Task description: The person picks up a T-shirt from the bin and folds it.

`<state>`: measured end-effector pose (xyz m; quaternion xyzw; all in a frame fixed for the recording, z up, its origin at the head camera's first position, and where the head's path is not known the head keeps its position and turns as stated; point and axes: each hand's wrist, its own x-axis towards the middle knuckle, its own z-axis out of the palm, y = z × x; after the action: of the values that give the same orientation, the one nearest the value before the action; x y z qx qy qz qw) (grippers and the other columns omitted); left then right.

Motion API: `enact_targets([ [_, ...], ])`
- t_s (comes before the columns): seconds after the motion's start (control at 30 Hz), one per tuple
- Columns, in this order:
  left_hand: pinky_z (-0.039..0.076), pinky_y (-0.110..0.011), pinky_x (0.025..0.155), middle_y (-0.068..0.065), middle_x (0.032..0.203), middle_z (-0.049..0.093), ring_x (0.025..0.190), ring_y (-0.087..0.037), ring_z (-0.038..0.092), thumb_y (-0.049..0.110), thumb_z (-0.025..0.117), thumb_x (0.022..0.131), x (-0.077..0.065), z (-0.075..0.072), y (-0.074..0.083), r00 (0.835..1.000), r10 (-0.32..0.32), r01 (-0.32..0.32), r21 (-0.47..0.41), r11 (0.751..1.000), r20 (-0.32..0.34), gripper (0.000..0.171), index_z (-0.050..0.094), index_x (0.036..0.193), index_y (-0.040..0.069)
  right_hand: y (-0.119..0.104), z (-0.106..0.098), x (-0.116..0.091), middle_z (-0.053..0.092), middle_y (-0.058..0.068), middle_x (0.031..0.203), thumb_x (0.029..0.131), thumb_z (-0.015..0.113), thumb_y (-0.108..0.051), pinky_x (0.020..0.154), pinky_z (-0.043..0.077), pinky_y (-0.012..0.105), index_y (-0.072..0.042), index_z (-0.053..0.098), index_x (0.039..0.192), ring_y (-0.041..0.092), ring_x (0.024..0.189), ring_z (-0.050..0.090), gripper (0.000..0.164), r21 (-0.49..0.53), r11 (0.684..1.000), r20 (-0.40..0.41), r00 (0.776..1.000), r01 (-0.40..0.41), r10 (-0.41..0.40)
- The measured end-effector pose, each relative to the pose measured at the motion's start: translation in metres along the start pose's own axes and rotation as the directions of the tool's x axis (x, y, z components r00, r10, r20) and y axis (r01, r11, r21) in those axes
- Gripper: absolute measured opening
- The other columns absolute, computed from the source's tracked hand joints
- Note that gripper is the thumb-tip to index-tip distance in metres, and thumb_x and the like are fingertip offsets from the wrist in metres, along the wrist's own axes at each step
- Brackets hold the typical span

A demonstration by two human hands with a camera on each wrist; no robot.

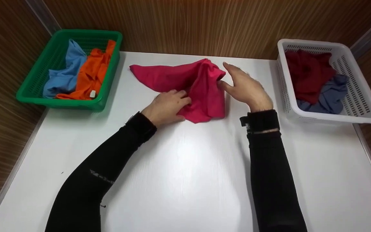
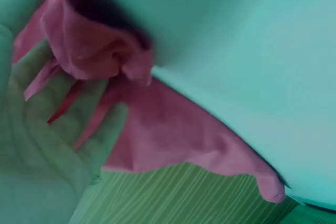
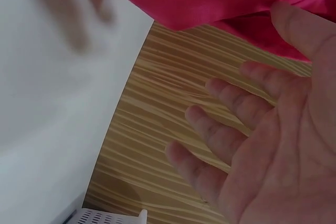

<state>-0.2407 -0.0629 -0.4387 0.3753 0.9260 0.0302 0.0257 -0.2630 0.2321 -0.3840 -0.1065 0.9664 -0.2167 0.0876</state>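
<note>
Head view: crumpled pink-red cloth (image 1: 209, 96) is lying on the smooth white tabletop (image 1: 179, 167).
Left hand (image 1: 167, 108), fingers loosely spread, is touching its near side; right hand (image 1: 246, 87), spread wide, is hovering by its right edge.

The head view is bright and mostly sharp, with a broad pale glare on the worktop (image 1: 185, 174) at lower centre and a warm glow at the top of the wall (image 1: 172, 29). Soft shadows lie beside the sleeves (image 1: 82, 180). The left wrist view is dimmer and hazy; a strong green-teal cast mutes the cloth (image 2: 163, 124). The right wrist view has more natural colour, greyish light and a blurred dark patch at upper left.
</note>
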Motion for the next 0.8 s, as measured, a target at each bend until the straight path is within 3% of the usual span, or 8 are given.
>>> enact_targets([
  [0.2,0.063,-0.04,0.096,-0.009,0.127,0.068,0.112,-0.029,0.07,0.017,0.068,0.103,-0.002,0.015,-0.003,0.994,0.023,-0.017,0.056,0.998,-0.104,0.032,0.065,0.135,0.017,0.0,-0.001,-0.001,0.027,0.002,0.177,0.106,0.052,-0.052,0.132,0.026,0.062,-0.032,0.018,0.17,0.029,0.165,0.026,0.075,-0.011,1.0,-0.043,0.999,0.011,-0.012],
  [0.37,0.064,-0.037,0.091,-0.008,0.116,0.07,0.103,-0.025,0.071,0.008,0.062,0.105,0.0,0.019,-0.012,0.992,0.02,-0.016,0.028,0.999,-0.122,0.027,0.064,0.131,0.016,-0.007,-0.006,-0.004,0.037,-0.002,0.173,0.107,0.052,-0.042,0.124,0.037,0.064,-0.035,0.027,0.168,0.026,0.161,0.036,0.066,-0.014,0.999,-0.189,0.981,0.039,-0.041],
  [0.5,0.063,-0.033,0.084,-0.004,0.102,0.069,0.09,-0.019,0.068,0.01,0.065,0.104,0.0,0.006,-0.019,0.985,-0.039,0.023,-0.095,0.995,-0.171,0.024,0.062,0.127,0.018,-0.018,-0.009,-0.006,0.043,-0.009,0.168,0.106,0.052,-0.027,0.12,0.044,0.059,-0.036,0.038,0.163,0.019,0.158,0.042,0.06,-0.018,0.99,-0.34,0.93,0.141,-0.139],
  [0.63,0.062,-0.03,0.082,-0.002,0.099,0.071,0.086,-0.017,0.067,0.017,0.065,0.105,0.001,-0.017,-0.022,0.957,-0.11,0.044,-0.241,0.97,-0.269,0.018,0.062,0.122,0.019,-0.03,-0.008,-0.007,0.044,-0.018,0.166,0.102,0.052,-0.015,0.123,0.043,0.053,-0.037,0.047,0.157,0.01,0.158,0.039,0.06,-0.058,0.957,-0.408,0.868,0.283,-0.281],
  [0.7,0.063,-0.029,0.086,-0.002,0.104,0.075,0.091,-0.016,0.07,0.022,0.067,0.104,0.002,-0.029,-0.022,0.941,-0.153,0.055,-0.309,0.949,-0.302,0.018,0.062,0.122,0.02,-0.035,-0.006,-0.008,0.044,-0.019,0.165,0.1,0.053,-0.015,0.125,0.04,0.054,-0.037,0.05,0.155,0.008,0.159,0.036,0.059,-0.077,0.942,-0.385,0.861,0.328,-0.332],
  [0.8,0.063,-0.03,0.093,-0.001,0.112,0.078,0.096,-0.015,0.074,0.026,0.069,0.103,0.004,-0.045,-0.021,0.92,-0.208,0.063,-0.399,0.915,-0.332,0.022,0.064,0.124,0.02,-0.041,0.0,-0.007,0.044,-0.016,0.166,0.103,0.057,-0.035,0.127,0.036,0.058,-0.038,0.049,0.156,0.013,0.16,0.035,0.053,-0.122,0.93,-0.293,0.883,0.346,-0.367],
])
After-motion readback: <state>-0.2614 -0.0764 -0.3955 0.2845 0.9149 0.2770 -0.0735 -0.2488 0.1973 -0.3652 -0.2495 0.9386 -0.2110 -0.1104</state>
